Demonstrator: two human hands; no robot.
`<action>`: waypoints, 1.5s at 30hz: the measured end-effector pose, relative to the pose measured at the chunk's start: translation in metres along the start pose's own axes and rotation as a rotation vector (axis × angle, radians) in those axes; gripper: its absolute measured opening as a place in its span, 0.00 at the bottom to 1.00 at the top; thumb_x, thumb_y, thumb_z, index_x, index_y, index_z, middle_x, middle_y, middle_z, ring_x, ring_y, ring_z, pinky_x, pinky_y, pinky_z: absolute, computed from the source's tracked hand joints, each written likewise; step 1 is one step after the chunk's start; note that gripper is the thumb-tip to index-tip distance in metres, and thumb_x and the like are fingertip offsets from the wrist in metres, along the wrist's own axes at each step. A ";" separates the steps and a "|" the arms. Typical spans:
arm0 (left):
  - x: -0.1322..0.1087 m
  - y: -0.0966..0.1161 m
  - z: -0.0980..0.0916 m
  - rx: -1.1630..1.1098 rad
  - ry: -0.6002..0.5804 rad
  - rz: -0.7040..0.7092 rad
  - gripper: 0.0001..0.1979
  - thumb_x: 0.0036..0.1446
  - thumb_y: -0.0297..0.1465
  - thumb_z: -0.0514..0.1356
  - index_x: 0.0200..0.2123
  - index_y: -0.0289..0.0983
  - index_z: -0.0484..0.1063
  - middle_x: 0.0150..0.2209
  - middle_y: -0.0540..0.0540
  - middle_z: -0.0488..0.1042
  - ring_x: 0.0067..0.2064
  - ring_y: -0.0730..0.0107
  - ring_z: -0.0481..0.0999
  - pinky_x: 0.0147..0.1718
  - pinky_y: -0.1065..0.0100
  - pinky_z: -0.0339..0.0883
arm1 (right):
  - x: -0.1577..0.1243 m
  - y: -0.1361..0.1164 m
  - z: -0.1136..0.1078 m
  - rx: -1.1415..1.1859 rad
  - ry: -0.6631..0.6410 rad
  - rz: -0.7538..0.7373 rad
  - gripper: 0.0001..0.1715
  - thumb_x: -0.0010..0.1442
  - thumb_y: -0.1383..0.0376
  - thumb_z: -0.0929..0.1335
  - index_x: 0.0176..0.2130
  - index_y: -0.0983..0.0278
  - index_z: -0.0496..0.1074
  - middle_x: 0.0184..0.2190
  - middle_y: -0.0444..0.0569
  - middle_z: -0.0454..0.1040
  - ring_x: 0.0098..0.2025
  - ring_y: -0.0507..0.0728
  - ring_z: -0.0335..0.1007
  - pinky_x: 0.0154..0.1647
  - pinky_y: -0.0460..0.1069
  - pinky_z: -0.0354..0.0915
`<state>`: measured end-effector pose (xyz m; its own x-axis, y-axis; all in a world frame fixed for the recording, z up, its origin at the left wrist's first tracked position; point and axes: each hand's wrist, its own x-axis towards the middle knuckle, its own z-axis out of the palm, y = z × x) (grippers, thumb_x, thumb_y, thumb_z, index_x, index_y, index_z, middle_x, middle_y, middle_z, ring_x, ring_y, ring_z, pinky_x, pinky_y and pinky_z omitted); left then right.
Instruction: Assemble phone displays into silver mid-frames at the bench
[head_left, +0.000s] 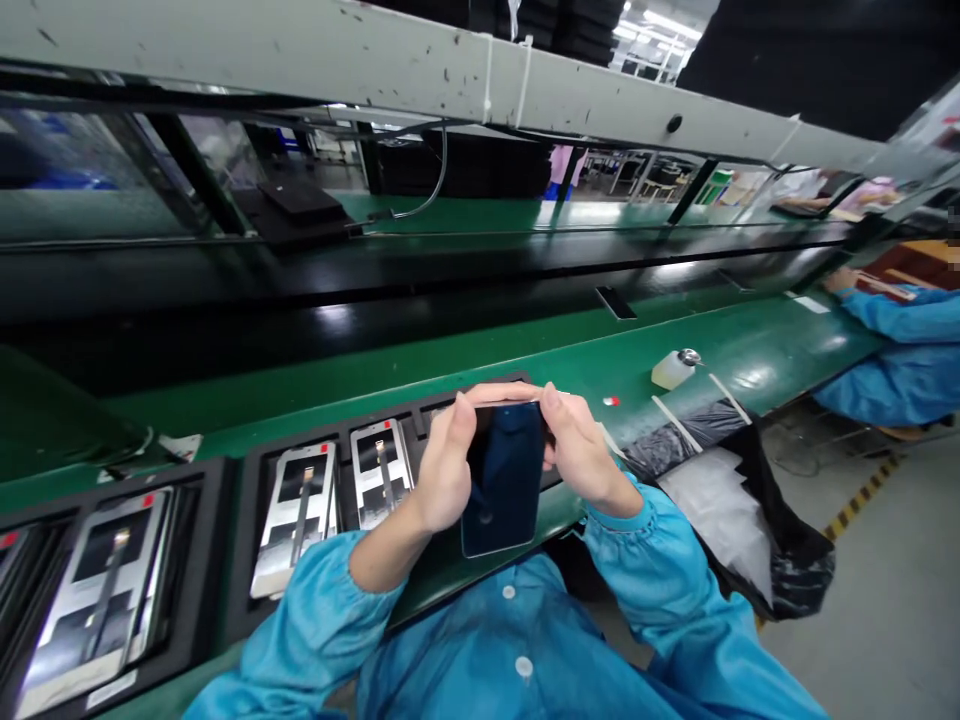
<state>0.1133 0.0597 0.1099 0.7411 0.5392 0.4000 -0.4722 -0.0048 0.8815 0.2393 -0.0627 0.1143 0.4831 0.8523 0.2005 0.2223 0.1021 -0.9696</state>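
Observation:
A dark, glossy phone screen panel point(501, 485) is held up in front of my chest, its face toward me. My left hand point(448, 462) grips its upper left side, thumb along the edge. My right hand point(576, 440) closes on the upper right corner, and fingers of both hands meet behind the top edge. To the left of my hands, black foam trays hold silver phone panels with ribbon cables and red tabs, among them one panel point(298, 515) and another panel point(381, 470) partly behind my left arm.
More panels point(101, 590) are stacked in the left tray. A small bottle point(675, 369) with a metal top stands on the green bench point(772, 345) at right. A black bag point(799, 555) with white sheets hangs at the edge. A co-worker's blue sleeve point(907, 315) is at far right.

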 end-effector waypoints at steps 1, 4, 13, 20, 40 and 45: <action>-0.001 0.002 0.001 0.008 -0.006 0.019 0.34 0.78 0.61 0.55 0.44 0.40 0.90 0.49 0.39 0.90 0.55 0.49 0.90 0.63 0.51 0.81 | 0.000 -0.003 0.001 0.021 0.003 0.021 0.54 0.72 0.22 0.62 0.43 0.67 0.84 0.17 0.39 0.61 0.17 0.50 0.53 0.15 0.45 0.54; -0.003 0.006 0.003 0.012 -0.031 0.068 0.30 0.82 0.56 0.54 0.50 0.43 0.89 0.52 0.42 0.91 0.54 0.54 0.90 0.60 0.56 0.81 | -0.003 -0.006 0.003 0.104 0.003 -0.003 0.49 0.71 0.24 0.66 0.35 0.65 0.81 0.14 0.37 0.55 0.15 0.49 0.49 0.15 0.46 0.50; -0.011 0.007 0.005 0.045 -0.003 0.113 0.27 0.82 0.54 0.55 0.55 0.43 0.88 0.52 0.42 0.91 0.56 0.53 0.90 0.60 0.55 0.83 | -0.006 -0.020 -0.001 0.084 -0.037 -0.135 0.43 0.75 0.30 0.68 0.30 0.62 0.78 0.17 0.40 0.61 0.17 0.50 0.53 0.17 0.48 0.51; -0.006 0.002 0.007 0.115 -0.030 0.244 0.20 0.83 0.45 0.59 0.54 0.43 0.90 0.53 0.42 0.91 0.54 0.60 0.91 0.57 0.64 0.83 | 0.008 -0.027 0.012 0.023 0.031 -0.095 0.44 0.64 0.27 0.76 0.25 0.62 0.76 0.19 0.40 0.58 0.22 0.50 0.50 0.23 0.49 0.50; 0.021 0.024 -0.019 -0.352 0.241 -0.100 0.30 0.63 0.44 0.79 0.61 0.43 0.72 0.42 0.48 0.90 0.37 0.61 0.91 0.38 0.61 0.90 | -0.027 0.035 0.003 0.036 -0.396 -0.044 0.47 0.79 0.30 0.61 0.35 0.64 0.80 0.29 0.52 0.82 0.32 0.59 0.81 0.40 0.52 0.78; 0.026 0.022 -0.023 -0.341 0.329 -0.032 0.28 0.69 0.51 0.73 0.63 0.46 0.71 0.42 0.49 0.89 0.39 0.62 0.91 0.38 0.63 0.89 | -0.025 0.041 0.014 0.012 -0.330 0.070 0.50 0.74 0.25 0.63 0.23 0.61 0.73 0.15 0.44 0.67 0.17 0.52 0.62 0.21 0.48 0.61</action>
<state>0.1112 0.0931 0.1337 0.5934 0.7728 0.2252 -0.6221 0.2628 0.7375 0.2243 -0.0727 0.0673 0.1959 0.9774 0.0794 0.1870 0.0422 -0.9815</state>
